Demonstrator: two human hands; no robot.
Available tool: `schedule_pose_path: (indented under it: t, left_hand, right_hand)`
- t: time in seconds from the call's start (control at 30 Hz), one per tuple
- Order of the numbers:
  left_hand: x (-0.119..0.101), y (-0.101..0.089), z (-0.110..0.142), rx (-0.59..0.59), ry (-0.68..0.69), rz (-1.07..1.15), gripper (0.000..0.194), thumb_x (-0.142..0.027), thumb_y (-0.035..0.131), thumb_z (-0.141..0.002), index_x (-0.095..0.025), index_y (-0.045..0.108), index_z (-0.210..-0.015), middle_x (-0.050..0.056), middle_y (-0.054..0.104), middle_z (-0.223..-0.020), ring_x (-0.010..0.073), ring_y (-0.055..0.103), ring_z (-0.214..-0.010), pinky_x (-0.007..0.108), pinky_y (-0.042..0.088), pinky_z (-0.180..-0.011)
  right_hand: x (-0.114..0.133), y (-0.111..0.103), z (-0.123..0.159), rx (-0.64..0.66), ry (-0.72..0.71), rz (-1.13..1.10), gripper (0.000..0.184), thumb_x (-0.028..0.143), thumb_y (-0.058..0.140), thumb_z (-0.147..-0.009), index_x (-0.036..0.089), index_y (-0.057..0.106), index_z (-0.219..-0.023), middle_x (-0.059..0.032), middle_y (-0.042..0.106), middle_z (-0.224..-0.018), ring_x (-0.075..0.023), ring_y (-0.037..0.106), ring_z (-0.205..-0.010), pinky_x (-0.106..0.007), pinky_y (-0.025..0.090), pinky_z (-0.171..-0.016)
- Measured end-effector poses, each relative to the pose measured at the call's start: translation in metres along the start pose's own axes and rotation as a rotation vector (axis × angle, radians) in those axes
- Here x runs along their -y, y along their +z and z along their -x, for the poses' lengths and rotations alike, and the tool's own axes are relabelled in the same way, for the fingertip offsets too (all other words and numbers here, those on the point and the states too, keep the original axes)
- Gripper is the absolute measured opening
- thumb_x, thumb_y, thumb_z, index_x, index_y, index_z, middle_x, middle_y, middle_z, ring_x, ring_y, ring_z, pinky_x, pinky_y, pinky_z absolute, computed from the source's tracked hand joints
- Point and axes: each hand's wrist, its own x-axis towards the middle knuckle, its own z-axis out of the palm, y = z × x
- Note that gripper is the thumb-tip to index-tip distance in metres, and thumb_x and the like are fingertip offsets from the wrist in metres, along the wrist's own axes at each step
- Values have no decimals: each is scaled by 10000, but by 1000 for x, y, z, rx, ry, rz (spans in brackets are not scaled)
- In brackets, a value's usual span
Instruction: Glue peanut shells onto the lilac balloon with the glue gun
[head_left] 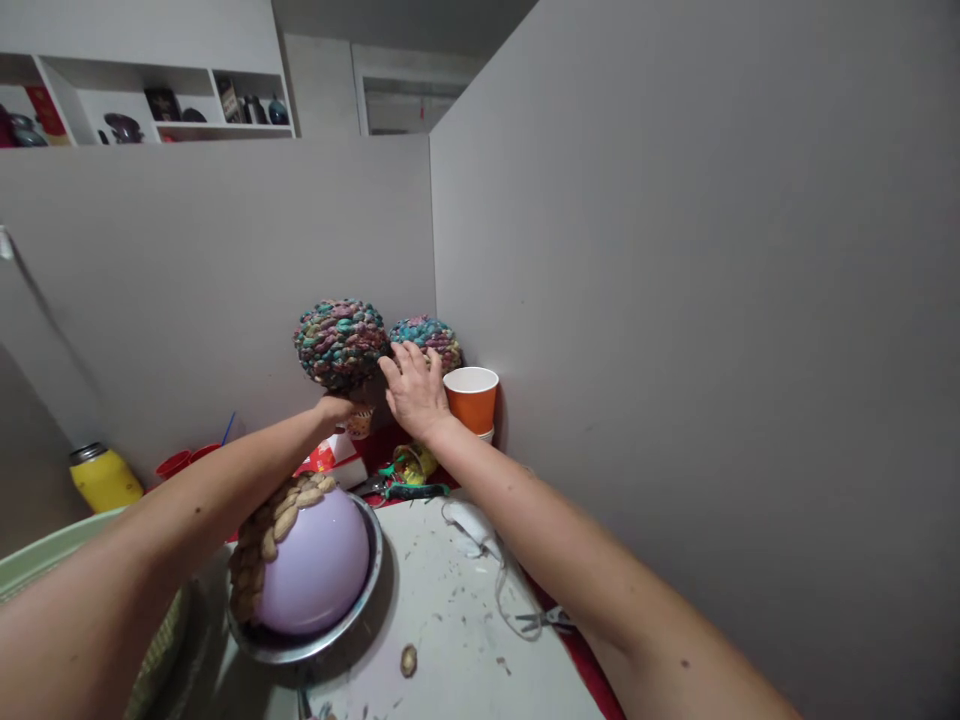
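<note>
At the back of the table, my left hand (342, 410) is under a ball of painted peanut shells (341, 345), bearing it from below; its fingers are mostly hidden. My right hand (416, 392) is beside it with fingers spread and bent, in front of a second painted peanut-shell ball (427, 335). Whether its fingertips touch either ball is unclear. Nearer to me, a lilac balloon (319, 570) sits in a metal bowl (375, 590), its left and upper side covered with plain peanut shells (281, 525).
An orange paper cup (472, 402) stands right of my right hand, by the grey partition (675, 300). Green-handled pliers (412, 491), a white glue gun (474, 522) with its cord, scissors (551, 620) and a loose peanut shell (408, 660) lie on the table. A yellow bottle (105, 482) is at left.
</note>
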Motion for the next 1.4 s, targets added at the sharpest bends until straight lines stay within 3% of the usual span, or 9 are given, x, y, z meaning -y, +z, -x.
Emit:
schedule_pose_path:
  t: [0.2, 0.33, 0.57, 0.83, 1.03, 1.13, 1.4]
  left_hand:
    - [6, -4, -3, 57, -23, -139, 340, -309, 596, -907, -175, 568, -1219, 98, 603, -1238, 247, 628, -1025, 461, 542, -843]
    - [5, -4, 2, 152, -25, -207, 344, -310, 596, -907, -176, 566, -1222, 98, 601, -1242, 248, 626, -1030, 463, 541, -846]
    - [4, -24, 10, 326, -62, -308, 317, -318, 596, -906, -176, 592, -1188, 82, 617, -1218, 251, 634, -1010, 443, 550, -830]
    - [3, -47, 15, 253, -64, -374, 330, -312, 599, -905, -174, 579, -1204, 90, 611, -1225, 250, 631, -1018, 453, 546, -836]
    - [-22, -97, 19, 154, -70, -307, 316, -306, 594, -909, -178, 580, -1198, 92, 616, -1211, 235, 638, -996, 439, 554, -820]
    - [-34, -113, 25, 99, -19, -251, 317, -304, 592, -911, -178, 576, -1201, 91, 619, -1203, 230, 641, -981, 431, 558, -808]
    - [-45, -102, 37, 15, 106, -213, 336, -319, 588, -911, -176, 568, -1215, 97, 607, -1226, 240, 633, -1005, 451, 548, -827]
  right_hand:
    - [-21, 17, 1, -47, 0, 66, 396, 75, 372, -951, 102, 478, -1331, -170, 386, -1483, -299, 275, -1361, -537, 163, -1094]
    - [-24, 15, -1, -71, -3, 89, 408, 85, 432, -926, 108, 488, -1329, -185, 419, -1452, -302, 310, -1332, -489, 233, -1061]
    - [-27, 21, 0, -93, -15, 111, 420, 88, 463, -915, 119, 480, -1333, -187, 423, -1440, -293, 324, -1320, -465, 228, -1055]
    - [-27, 20, 1, -110, -24, 130, 406, 91, 459, -911, 118, 496, -1314, -186, 447, -1420, -296, 331, -1315, -470, 240, -1047]
    - [-27, 20, 2, -118, -39, 125, 395, 103, 452, -913, 117, 506, -1304, -181, 458, -1411, -303, 343, -1303, -471, 240, -1045]
    - [-27, 21, 1, -129, -41, 119, 400, 99, 451, -912, 116, 505, -1308, -183, 461, -1409, -306, 346, -1301, -475, 235, -1047]
    - [-29, 22, 3, -133, -56, 128, 402, 99, 452, -910, 117, 514, -1306, -183, 460, -1412, -304, 342, -1302, -469, 238, -1042]
